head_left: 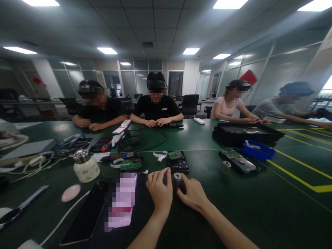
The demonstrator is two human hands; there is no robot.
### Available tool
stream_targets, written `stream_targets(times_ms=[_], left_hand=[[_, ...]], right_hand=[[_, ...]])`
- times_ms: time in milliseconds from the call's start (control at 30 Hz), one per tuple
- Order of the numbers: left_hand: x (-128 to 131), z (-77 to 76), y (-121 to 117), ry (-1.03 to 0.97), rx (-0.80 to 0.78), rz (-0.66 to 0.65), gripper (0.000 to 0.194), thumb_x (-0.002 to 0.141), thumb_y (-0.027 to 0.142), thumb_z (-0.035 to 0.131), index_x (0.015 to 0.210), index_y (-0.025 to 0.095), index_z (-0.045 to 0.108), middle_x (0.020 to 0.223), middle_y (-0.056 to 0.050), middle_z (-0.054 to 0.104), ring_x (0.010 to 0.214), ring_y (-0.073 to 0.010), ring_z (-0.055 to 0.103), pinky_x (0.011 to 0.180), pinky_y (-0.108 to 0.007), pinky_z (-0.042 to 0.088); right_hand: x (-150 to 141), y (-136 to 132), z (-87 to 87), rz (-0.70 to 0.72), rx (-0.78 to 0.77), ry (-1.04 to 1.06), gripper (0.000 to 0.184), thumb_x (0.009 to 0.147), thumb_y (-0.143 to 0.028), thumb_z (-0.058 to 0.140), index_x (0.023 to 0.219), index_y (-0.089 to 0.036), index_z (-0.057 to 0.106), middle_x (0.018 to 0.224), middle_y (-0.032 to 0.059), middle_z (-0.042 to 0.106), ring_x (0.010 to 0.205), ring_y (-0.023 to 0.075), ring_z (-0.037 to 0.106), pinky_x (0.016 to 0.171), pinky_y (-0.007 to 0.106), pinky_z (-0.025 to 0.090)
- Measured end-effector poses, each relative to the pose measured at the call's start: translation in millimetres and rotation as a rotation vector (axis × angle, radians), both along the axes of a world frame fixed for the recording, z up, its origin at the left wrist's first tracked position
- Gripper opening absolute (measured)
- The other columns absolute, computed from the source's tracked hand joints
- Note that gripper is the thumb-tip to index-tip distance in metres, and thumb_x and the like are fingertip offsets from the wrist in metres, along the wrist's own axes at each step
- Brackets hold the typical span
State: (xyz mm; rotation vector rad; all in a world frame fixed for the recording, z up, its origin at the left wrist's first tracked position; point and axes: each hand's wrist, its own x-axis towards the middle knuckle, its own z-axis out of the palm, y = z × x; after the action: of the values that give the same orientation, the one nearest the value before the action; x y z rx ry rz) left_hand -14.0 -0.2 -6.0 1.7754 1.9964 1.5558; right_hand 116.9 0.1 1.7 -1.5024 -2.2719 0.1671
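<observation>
Your forearms [223, 223] are lying nearest, over the surface [285, 204]. Your right hand [193, 194] is clasping the metal cylinder [177, 177], apparently steadying it upright near the hard drive [181, 166]; your left hand [160, 188] is hovering just left, any pinch unclear.

Illumination: ceiling panels [191, 51] above the green table [204, 162], with hazy glare. The table's far surface reflects softly; its near surface is dark. Beyond its sides, the view is stretched and blurred.
</observation>
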Motion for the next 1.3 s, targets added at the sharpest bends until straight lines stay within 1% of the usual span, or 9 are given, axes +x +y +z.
stream_targets(times_ms=[67,167,267,433,533,700,800,1000,1300], left_hand=[[-2,-1.7,0,0.022,-0.139,0.134,0.024,0.086,0.036,0.047,0.093,0.027,0.068,0.092,-0.006,0.066,0.096,-0.027,0.048,0.077,-0.041,0.035],[-3,-4.9,1,0.072,-0.275,0.169,0.022,0.081,0.036,0.051,0.081,0.028,0.071,0.09,-0.007,0.065,0.092,-0.0297,0.047,0.073,-0.043,0.033],[-2,-6.9,2,0.09,-0.291,0.158,0.019,0.077,0.032,0.055,0.072,0.028,0.072,0.084,-0.008,0.064,0.089,-0.0308,0.047,0.072,-0.044,0.032],[-1,-5.8,5,0.083,-0.306,0.156,0.017,0.076,0.032,0.056,0.073,0.029,0.073,0.079,-0.008,0.064,0.087,-0.0309,0.048,0.072,-0.044,0.032],[-2,-4.3,6,0.043,-0.265,0.127,0.019,0.079,0.035,0.054,0.08,0.032,0.072,0.082,-0.006,0.064,0.087,-0.0286,0.049,0.072,-0.042,0.033],[1,-2.2,6,-0.058,0.033,-0.036,0.017,0.082,0.034,0.055,0.089,0.029,0.07,0.079,-0.003,0.062,0.087,-0.0224,0.051,0.076,-0.036,0.037],[4,-1.1,3,-0.03,0.117,-0.137,0.013,0.081,0.032,0.058,0.087,0.029,0.07,0.077,-0.002,0.061,0.086,-0.0208,0.051,0.078,-0.034,0.038],[4,1.2,2,-0.012,0.081,-0.209,0.012,0.08,0.028,0.059,0.085,0.029,0.07,0.077,-0.001,0.063,0.087,-0.0212,0.051,0.078,-0.035,0.038],[6,5.3,-3,0.004,0.068,-0.22,0.014,0.081,0.029,0.055,0.084,0.026,0.069,0.073,-0.001,0.063,0.083,-0.0208,0.052,0.078,-0.035,0.038]], right_hand=[[0,0,-0.1,-0.015,-0.003,-0.005,0.03,0.077,-0.029,0.046,0.104,-0.018,0.049,0.069,-0.0001,0.063,0.06,0.0173,0.055,0.063,0.025,0.032],[-1,1,-1.0,-0.017,0.006,-0.005,0.031,0.076,-0.029,0.046,0.105,-0.018,0.05,0.067,-0.0006,0.062,0.059,0.0173,0.054,0.063,0.025,0.032],[-1,1,-2.4,-0.008,0.016,0.0,0.03,0.076,-0.029,0.046,0.104,-0.018,0.05,0.068,-0.0007,0.061,0.059,0.0168,0.054,0.063,0.025,0.032],[0,0,-3.2,-0.013,0.003,0.002,0.03,0.077,-0.029,0.045,0.105,-0.018,0.05,0.069,-0.0001,0.062,0.061,0.0169,0.055,0.065,0.025,0.033],[-1,1,-2.6,-0.015,-0.001,-0.002,0.03,0.077,-0.03,0.046,0.105,-0.018,0.05,0.069,0.0,0.062,0.061,0.0171,0.055,0.065,0.025,0.033],[-1,2,-3.8,-0.017,-0.003,-0.027,0.035,0.079,-0.034,0.047,0.11,-0.017,0.049,0.076,0.0031,0.065,0.064,0.0189,0.056,0.065,0.026,0.034],[-1,3,-4.1,-0.029,-0.021,-0.044,0.039,0.082,-0.039,0.046,0.114,-0.017,0.048,0.078,0.0042,0.066,0.066,0.0198,0.057,0.066,0.026,0.034],[-1,2,-0.8,-0.039,-0.048,-0.072,0.035,0.085,-0.036,0.044,0.115,-0.018,0.047,0.082,0.0048,0.067,0.072,0.0201,0.06,0.068,0.026,0.033],[-1,1,-0.8,-0.029,-0.031,-0.085,0.029,0.087,-0.037,0.043,0.109,-0.018,0.048,0.078,0.0035,0.067,0.069,0.0194,0.061,0.067,0.026,0.032]])
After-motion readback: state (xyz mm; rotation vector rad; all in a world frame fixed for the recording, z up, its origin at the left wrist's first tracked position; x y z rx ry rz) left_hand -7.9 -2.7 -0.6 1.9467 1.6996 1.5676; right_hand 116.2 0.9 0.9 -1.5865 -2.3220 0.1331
